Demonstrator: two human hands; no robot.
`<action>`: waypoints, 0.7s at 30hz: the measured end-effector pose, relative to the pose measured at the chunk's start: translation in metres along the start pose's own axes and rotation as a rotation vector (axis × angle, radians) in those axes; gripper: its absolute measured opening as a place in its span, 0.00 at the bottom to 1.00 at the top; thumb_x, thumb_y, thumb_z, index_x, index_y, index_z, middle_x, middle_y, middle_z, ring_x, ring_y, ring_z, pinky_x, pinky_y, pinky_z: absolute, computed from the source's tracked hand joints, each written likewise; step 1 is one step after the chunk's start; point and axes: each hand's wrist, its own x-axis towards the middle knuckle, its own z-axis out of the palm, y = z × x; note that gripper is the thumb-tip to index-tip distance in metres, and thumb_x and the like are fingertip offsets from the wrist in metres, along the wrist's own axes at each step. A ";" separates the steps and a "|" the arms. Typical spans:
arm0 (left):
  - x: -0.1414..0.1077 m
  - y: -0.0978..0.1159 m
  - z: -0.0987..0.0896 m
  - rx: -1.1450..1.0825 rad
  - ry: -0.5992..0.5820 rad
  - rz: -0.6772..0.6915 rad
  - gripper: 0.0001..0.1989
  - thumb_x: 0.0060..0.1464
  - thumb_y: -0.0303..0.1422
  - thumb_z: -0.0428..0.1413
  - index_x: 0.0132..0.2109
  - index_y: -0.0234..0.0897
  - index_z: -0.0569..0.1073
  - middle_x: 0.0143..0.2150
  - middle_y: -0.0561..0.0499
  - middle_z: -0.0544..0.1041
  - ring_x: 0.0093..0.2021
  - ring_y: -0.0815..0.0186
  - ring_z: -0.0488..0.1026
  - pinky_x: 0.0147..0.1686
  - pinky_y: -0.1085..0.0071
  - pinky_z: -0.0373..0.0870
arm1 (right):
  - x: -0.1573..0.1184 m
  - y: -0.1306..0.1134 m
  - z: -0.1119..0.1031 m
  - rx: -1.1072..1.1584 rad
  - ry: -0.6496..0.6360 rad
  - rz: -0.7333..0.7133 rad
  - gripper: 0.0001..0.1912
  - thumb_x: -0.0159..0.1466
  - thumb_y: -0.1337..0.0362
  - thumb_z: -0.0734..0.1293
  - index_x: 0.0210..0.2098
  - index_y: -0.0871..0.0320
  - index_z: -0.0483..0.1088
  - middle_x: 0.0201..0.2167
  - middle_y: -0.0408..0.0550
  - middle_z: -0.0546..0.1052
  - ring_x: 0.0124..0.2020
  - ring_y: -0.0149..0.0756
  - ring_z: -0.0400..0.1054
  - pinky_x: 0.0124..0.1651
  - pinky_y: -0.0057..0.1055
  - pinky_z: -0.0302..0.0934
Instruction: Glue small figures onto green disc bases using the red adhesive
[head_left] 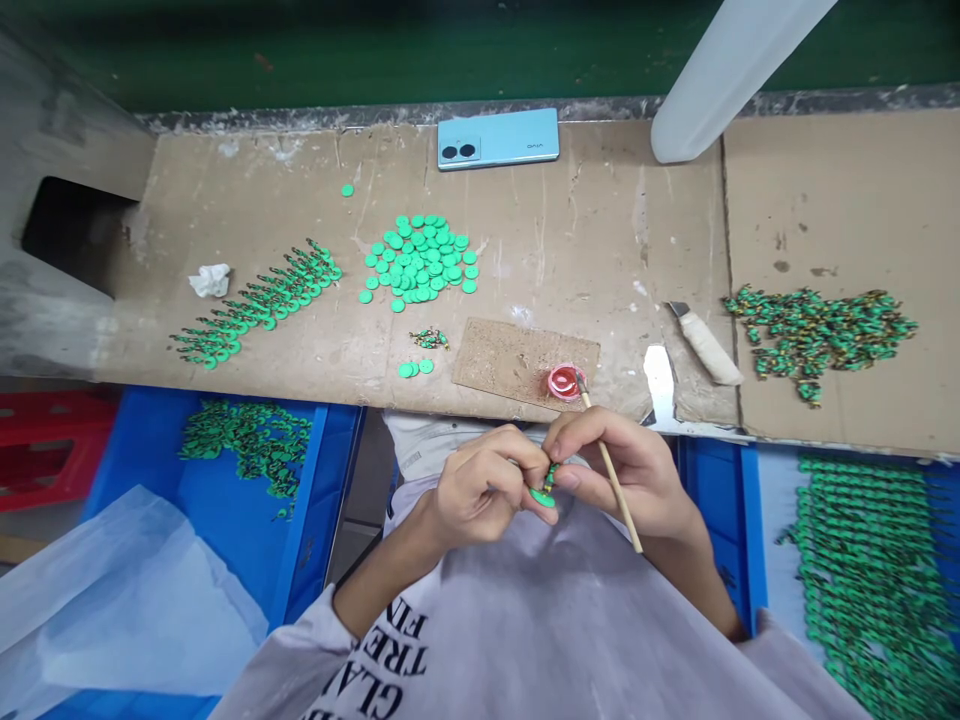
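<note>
My left hand (pixel 491 485) is closed, its thumb and fingers pinching a flat round green disc (pixel 541 497) in front of my chest. A small green-and-gold figure (pixel 550 476) stands against the disc, pinched by the thumb and forefinger of my right hand (pixel 626 470). The same hand carries a thin wooden-handled brush (pixel 616 490) between its fingers, the tip up by a small pink-rimmed cup of red liquid (pixel 565 381). Fingers partly hide where figure and disc meet. Beyond the hands lie a few loose figures (pixel 430 340) and three green discs (pixel 416 369).
Cardboard (pixel 570 240) covers the bench. On it are a disc pile (pixel 420 260), rows of figures on discs (pixel 259 305), a phone (pixel 499 139), a cloth-wrapped blade (pixel 705 345) and a figure heap (pixel 821 330). Blue bins (pixel 304 540) with green pieces flank my lap.
</note>
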 end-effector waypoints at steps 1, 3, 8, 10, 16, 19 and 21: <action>0.000 -0.001 0.000 -0.008 0.006 -0.002 0.14 0.63 0.25 0.64 0.34 0.38 0.66 0.34 0.55 0.74 0.33 0.72 0.74 0.34 0.75 0.73 | 0.000 0.000 0.000 0.003 0.001 -0.004 0.03 0.70 0.62 0.74 0.43 0.51 0.76 0.34 0.43 0.80 0.34 0.34 0.76 0.37 0.29 0.72; 0.000 -0.002 0.001 -0.016 0.016 -0.015 0.14 0.61 0.26 0.66 0.35 0.38 0.67 0.34 0.55 0.74 0.32 0.72 0.74 0.34 0.76 0.73 | 0.000 0.002 0.000 0.005 0.005 -0.016 0.03 0.70 0.63 0.74 0.43 0.51 0.76 0.34 0.43 0.80 0.34 0.34 0.76 0.37 0.28 0.71; 0.001 -0.001 0.002 0.006 0.048 -0.023 0.16 0.54 0.27 0.71 0.38 0.38 0.70 0.35 0.55 0.76 0.34 0.72 0.75 0.36 0.76 0.75 | -0.001 0.004 -0.002 0.005 0.001 -0.024 0.03 0.70 0.64 0.74 0.43 0.51 0.77 0.35 0.44 0.81 0.35 0.34 0.76 0.37 0.27 0.72; 0.002 0.001 0.002 0.002 0.047 -0.020 0.17 0.54 0.26 0.71 0.40 0.38 0.70 0.35 0.55 0.76 0.34 0.71 0.76 0.36 0.76 0.76 | -0.002 0.004 -0.002 0.001 0.006 -0.014 0.04 0.70 0.64 0.74 0.43 0.51 0.77 0.35 0.43 0.81 0.35 0.34 0.76 0.38 0.27 0.72; 0.004 0.006 -0.002 0.041 -0.001 -0.016 0.15 0.57 0.23 0.68 0.40 0.39 0.69 0.35 0.54 0.78 0.34 0.70 0.77 0.36 0.73 0.77 | -0.003 0.002 -0.001 -0.019 0.034 0.013 0.05 0.69 0.60 0.75 0.41 0.52 0.76 0.33 0.44 0.81 0.33 0.36 0.76 0.36 0.30 0.71; 0.004 0.008 -0.005 0.073 -0.042 -0.026 0.14 0.58 0.20 0.66 0.39 0.39 0.69 0.35 0.53 0.78 0.34 0.70 0.77 0.37 0.72 0.77 | -0.003 0.002 -0.002 -0.031 0.037 0.015 0.04 0.69 0.61 0.75 0.41 0.51 0.76 0.33 0.43 0.81 0.33 0.35 0.76 0.36 0.29 0.71; 0.004 0.009 -0.005 0.070 -0.052 -0.039 0.14 0.58 0.17 0.65 0.38 0.38 0.69 0.35 0.53 0.78 0.34 0.69 0.77 0.37 0.71 0.77 | -0.003 0.002 -0.002 -0.032 0.032 0.003 0.04 0.70 0.62 0.74 0.42 0.51 0.76 0.34 0.43 0.81 0.33 0.34 0.76 0.36 0.29 0.71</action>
